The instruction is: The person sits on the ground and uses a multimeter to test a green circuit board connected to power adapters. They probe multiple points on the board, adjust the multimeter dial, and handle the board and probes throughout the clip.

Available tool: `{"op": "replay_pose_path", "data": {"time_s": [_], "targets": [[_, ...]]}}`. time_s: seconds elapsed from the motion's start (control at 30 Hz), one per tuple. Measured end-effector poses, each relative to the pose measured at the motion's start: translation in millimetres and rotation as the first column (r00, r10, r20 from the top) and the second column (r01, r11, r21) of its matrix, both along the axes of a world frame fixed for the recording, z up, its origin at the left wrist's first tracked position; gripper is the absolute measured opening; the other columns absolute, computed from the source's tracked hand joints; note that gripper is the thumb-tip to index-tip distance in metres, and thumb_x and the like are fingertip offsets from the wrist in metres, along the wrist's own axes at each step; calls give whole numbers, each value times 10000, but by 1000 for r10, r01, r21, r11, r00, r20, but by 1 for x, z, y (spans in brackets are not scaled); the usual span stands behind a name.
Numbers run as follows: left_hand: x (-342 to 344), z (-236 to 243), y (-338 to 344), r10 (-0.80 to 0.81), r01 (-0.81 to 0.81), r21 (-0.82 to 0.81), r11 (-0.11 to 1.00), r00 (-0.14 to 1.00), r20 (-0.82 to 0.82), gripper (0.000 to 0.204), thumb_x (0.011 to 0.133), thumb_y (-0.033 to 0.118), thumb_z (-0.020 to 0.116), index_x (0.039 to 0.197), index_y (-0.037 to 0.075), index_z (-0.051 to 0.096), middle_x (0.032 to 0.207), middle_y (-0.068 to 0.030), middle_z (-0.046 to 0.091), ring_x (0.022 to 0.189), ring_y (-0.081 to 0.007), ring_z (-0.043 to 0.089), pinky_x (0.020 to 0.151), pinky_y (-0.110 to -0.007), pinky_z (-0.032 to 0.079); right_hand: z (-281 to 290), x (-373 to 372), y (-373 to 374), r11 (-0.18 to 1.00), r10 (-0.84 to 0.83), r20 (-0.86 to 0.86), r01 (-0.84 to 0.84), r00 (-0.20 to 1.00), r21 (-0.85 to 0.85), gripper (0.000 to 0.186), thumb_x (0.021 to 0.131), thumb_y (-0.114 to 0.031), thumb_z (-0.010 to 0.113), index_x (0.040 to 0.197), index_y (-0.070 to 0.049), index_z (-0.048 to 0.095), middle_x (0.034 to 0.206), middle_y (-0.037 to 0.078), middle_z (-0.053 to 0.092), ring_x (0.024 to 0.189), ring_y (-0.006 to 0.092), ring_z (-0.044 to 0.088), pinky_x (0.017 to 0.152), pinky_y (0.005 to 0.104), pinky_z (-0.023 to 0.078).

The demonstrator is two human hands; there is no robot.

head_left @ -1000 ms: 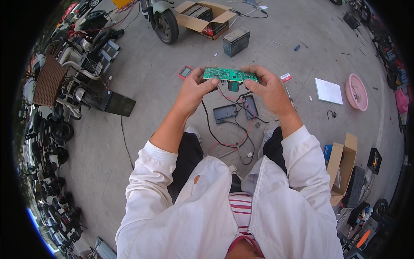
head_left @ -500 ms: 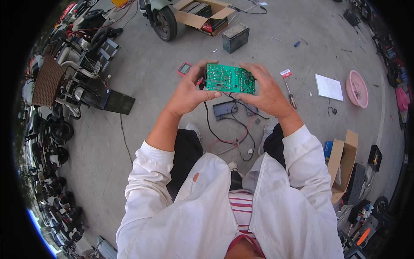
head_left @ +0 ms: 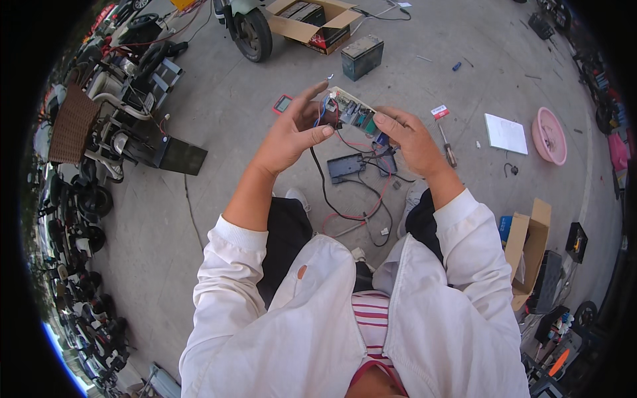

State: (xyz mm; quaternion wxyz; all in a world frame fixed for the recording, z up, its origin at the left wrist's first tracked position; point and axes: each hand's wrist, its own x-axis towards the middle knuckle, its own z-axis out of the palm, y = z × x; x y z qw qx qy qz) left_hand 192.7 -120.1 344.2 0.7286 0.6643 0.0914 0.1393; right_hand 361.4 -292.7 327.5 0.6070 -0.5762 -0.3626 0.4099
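A circuit board is tilted in front of me, its component side showing capacitors, grey heat sinks and blue and red wires at the left end. My right hand pinches its right end with the thumb on top. Thumb and fingers apart, my left hand curves around the left end beside the wires; whether a hidden finger touches the board I cannot tell. Black and red cables run down from the board to the ground. Below lies an opened black plastic casing, partly crossed by leads.
A red multimeter lies beyond my left hand. On the right are a screwdriver, a white booklet, a pink basin and an open carton. A dark battery stands ahead; a scooter wheel is further back.
The board has turned over from its green soldered underside to its component side and now slants down to the right. My left hand has let go of its left edge; the right keeps hold.
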Motion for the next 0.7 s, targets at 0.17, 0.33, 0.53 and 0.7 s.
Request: {"op": "replay_pose_path", "data": {"time_s": [0.17, 0.33, 0.53, 0.7], "targets": [[0, -3, -1, -14, 15, -46, 999, 999, 31, 793, 820, 144, 705, 1451, 0, 248, 1312, -140, 491, 1164, -208, 515, 980, -341, 421, -8, 8, 2, 997, 66, -318, -74, 946, -12, 449, 946, -433, 507, 1049, -15, 635, 877, 70, 666, 694, 142, 625, 583, 251, 488], [-1, -2, -2, -7, 8, -33, 999, 1000, 18, 719, 854, 132, 663, 1443, -2, 272, 1304, -129, 504, 1150, -176, 525, 956, -311, 435, -10, 6, 4, 995, 98, -450, -104, 887, 12, 435, 961, -418, 476, 1130, -37, 601, 936, 86, 675, 740, 190, 658, 554, 295, 501], [-4, -9, 6, 20, -24, -124, 992, 999, -34, 642, 884, 146, 611, 1426, -7, 304, 1072, -89, 622, 973, -149, 601, 841, -282, 487, -9, -1, 7, 998, 28, -461, -50, 887, -34, 481, 958, -479, 451, 1056, -44, 632, 861, 72, 682, 714, 145, 660, 526, 260, 507], [-2, -9, 10, 59, -52, -339, 939, 998, 12, 582, 909, 249, 567, 1382, -22, 364, 878, -66, 621, 787, -165, 590, 735, -282, 490, -10, -2, 8, 998, 18, -493, -46, 870, -45, 460, 964, -468, 439, 1098, -62, 609, 874, 73, 680, 704, 158, 659, 506, 264, 492]]}}
